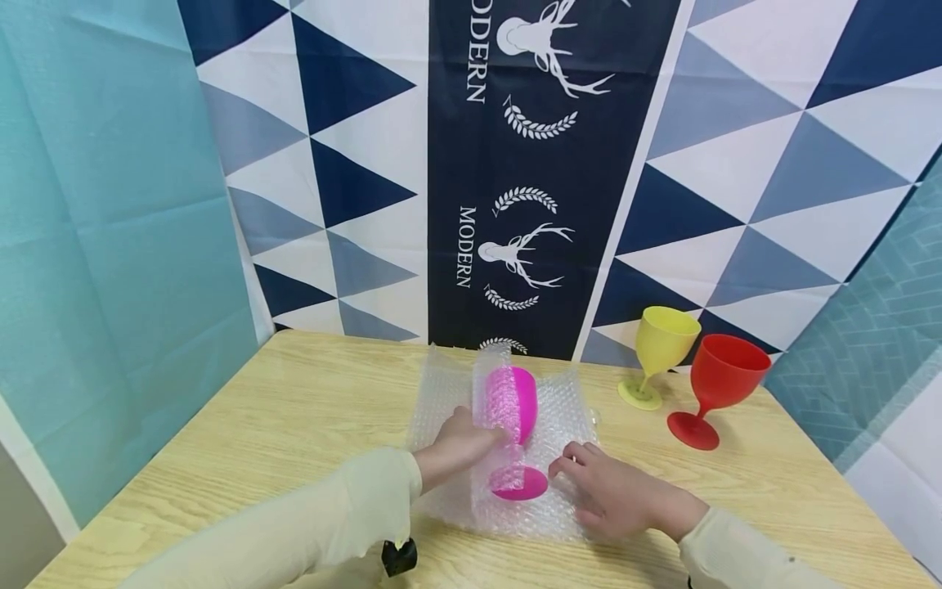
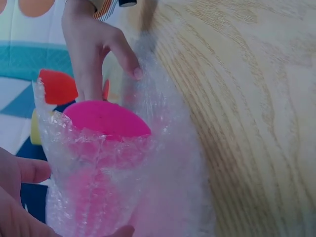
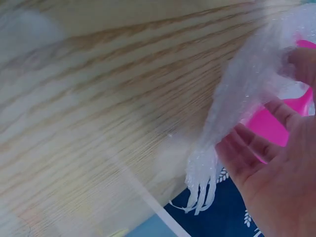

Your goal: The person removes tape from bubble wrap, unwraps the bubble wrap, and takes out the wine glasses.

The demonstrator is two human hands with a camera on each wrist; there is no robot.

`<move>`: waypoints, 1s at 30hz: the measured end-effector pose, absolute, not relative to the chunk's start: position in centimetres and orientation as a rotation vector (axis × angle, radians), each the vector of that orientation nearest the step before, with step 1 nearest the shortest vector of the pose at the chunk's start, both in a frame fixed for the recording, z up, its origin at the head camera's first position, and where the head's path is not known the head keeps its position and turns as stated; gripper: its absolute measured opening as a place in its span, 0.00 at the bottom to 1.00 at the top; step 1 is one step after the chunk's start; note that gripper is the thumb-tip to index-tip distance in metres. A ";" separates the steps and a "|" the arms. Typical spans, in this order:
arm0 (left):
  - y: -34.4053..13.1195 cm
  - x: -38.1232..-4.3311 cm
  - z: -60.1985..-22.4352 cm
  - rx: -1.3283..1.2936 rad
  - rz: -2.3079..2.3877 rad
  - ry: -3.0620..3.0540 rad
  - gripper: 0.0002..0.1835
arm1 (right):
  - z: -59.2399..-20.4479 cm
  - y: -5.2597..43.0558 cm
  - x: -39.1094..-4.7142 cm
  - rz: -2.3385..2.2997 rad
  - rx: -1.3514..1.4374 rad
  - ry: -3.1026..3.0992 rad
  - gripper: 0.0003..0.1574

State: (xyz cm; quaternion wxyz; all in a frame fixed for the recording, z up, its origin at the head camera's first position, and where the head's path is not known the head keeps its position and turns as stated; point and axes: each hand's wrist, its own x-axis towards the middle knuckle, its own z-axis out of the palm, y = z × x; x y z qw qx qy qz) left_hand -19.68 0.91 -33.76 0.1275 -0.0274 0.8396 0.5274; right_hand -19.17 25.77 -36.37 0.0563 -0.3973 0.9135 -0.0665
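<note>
A pink goblet (image 1: 526, 405) lies on a sheet of bubble wrap (image 1: 548, 442), its foot toward me and a flap of the wrap folded over its left side. My left hand (image 1: 464, 442) holds that folded flap against the goblet; in the left wrist view the hand's fingers lie on either side of the wrapped goblet (image 2: 108, 118). My right hand (image 1: 618, 491) is beside the goblet's foot, over the right part of the sheet. Its fingers are spread and loosely bent, touching the wrap (image 3: 247, 94) in the right wrist view.
A yellow goblet (image 1: 666, 339) and a red goblet (image 1: 728, 372) stand upright at the table's back right. The wooden table (image 1: 331, 393) meets a patterned cloth (image 1: 375, 172) behind. A small black object (image 1: 399, 558) shows below my left sleeve.
</note>
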 end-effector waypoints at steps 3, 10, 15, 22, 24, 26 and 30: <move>1.4 -19.3 -33.4 -0.048 1.495 2.508 0.51 | -36.7 26.0 -19.2 -0.177 -1.252 2.795 0.31; 1.9 -19.0 -33.0 0.149 1.262 2.729 0.46 | -37.6 26.3 -19.5 -0.107 -1.357 2.864 0.31; 2.3 -19.0 -33.1 0.301 1.039 2.899 0.46 | -38.2 26.5 -19.7 -0.086 -1.433 2.914 0.30; 2.3 -19.3 -33.5 0.707 0.755 3.056 0.39 | -38.4 26.6 -20.0 -0.105 -1.435 2.910 0.30; 2.2 -19.5 -33.6 0.814 0.673 3.078 0.35 | -38.4 26.6 -20.0 -0.110 -1.426 2.907 0.31; 2.1 -19.7 -33.6 0.877 0.629 3.074 0.32 | -38.3 26.7 -20.0 -0.119 -1.412 2.904 0.31; 1.9 -19.9 -33.5 0.925 0.591 3.053 0.30 | -38.2 26.8 -20.0 -0.143 -1.391 2.889 0.32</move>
